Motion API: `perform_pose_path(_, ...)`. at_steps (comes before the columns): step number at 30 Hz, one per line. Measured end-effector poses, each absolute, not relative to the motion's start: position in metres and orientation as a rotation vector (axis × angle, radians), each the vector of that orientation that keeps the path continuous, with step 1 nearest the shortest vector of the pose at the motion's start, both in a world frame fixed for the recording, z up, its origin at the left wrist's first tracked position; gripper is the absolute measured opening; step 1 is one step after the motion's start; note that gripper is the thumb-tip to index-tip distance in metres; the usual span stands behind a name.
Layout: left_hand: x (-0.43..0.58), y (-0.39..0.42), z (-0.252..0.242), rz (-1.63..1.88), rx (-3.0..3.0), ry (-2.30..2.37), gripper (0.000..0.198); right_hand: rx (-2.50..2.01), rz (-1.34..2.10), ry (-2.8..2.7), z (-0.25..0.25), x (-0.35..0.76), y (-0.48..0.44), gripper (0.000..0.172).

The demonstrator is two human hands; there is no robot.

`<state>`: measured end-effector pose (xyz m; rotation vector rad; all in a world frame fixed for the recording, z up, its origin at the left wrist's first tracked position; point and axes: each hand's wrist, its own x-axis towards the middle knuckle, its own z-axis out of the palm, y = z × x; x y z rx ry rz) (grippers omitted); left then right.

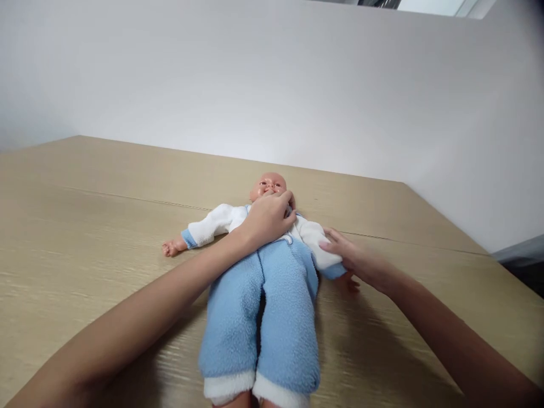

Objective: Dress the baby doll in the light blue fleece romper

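A baby doll [289,306] lies on its back on the wooden table, its head away from me. It wears a fleece outfit with light blue trousers, a white top and blue cuffs. My left hand [272,218] rests over the doll's upper chest just below its mouth, fingers bent at the collar; what they pinch is partly hidden. On the other side, my right hand [351,252] grips the white sleeve [317,243] of the doll's arm, thumb and fingers closed around it. The doll's opposite arm [208,229] stretches out on the table, its small hand bare.
The light wood table [106,226] spreads out around the doll, with a seam line running across it. Behind stands a plain white wall [255,85]. A dark grey object [521,263] is beyond the table's right edge.
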<state>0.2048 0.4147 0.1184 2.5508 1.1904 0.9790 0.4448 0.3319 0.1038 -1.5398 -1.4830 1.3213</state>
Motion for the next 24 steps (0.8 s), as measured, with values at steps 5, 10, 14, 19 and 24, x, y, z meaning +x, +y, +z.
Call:
perform_pose_path(5, 0.205, 0.411, 0.123, 0.821, 2.682, 1.322, 0.012, -1.61, 1.13, -1.45, 0.091, 0.479, 0.325, 0.067)
perform_pose_path(10, 0.204, 0.413, 0.121, 0.829, 2.688, 1.291, 0.015, -1.598, 0.904, -1.524, 0.074, 0.505, 0.332, 0.062)
perform_pose_path(14, 0.202, 0.414, 0.12, 0.854, 2.696, 1.271, 0.015, -1.495, 0.741, -1.68, 0.063, 0.522, 0.335, 0.057)
perform_pose_path(19, 0.2, 0.415, 0.12, 0.915, 2.743, 1.255, 0.015, -1.423, 0.292, -1.947, 0.064, 0.533, 0.338, 0.043)
perform_pose_path(24, 0.196, 0.415, 0.127, 0.955, 2.778, 1.067, 0.016, -1.217, -0.149, -1.942, 0.077, 0.493, 0.316, 0.018)
